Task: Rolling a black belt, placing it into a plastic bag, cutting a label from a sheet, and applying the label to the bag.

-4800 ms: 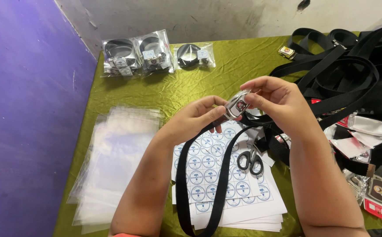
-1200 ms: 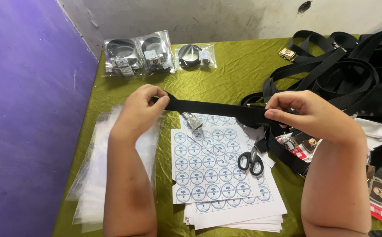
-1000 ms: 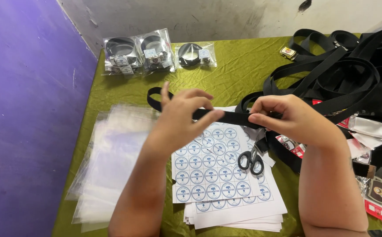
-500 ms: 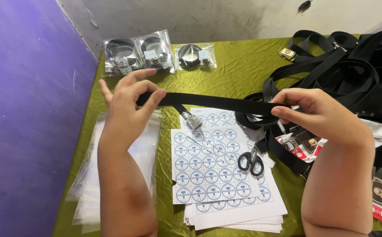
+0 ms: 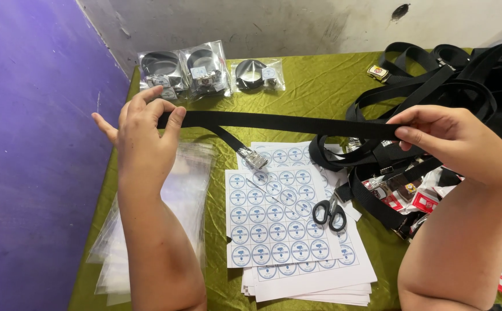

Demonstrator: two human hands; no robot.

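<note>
My left hand (image 5: 144, 135) pinches a fold of a black webbing belt (image 5: 274, 122) at the left. My right hand (image 5: 447, 135) grips the same belt at the right, so a stretch of it runs taut and level between my hands above the table. The belt's silver buckle (image 5: 254, 159) hangs from the folded end and rests on a sheet of round blue-and-white stickers (image 5: 277, 216). Small black-handled scissors (image 5: 329, 212) lie on the sticker sheets, below the stretched belt.
A stack of clear plastic bags (image 5: 187, 196) lies at the left under my forearm. Three bagged belts (image 5: 205, 72) sit at the back of the green-covered table (image 5: 314, 86). A heap of loose black belts (image 5: 458, 75) fills the right, with small red-and-white cards (image 5: 406, 198) beside it.
My hands have drawn apart, the left going left and the right going right, so a longer stretch of belt is now held between them. The buckle end has dropped onto the stickers.
</note>
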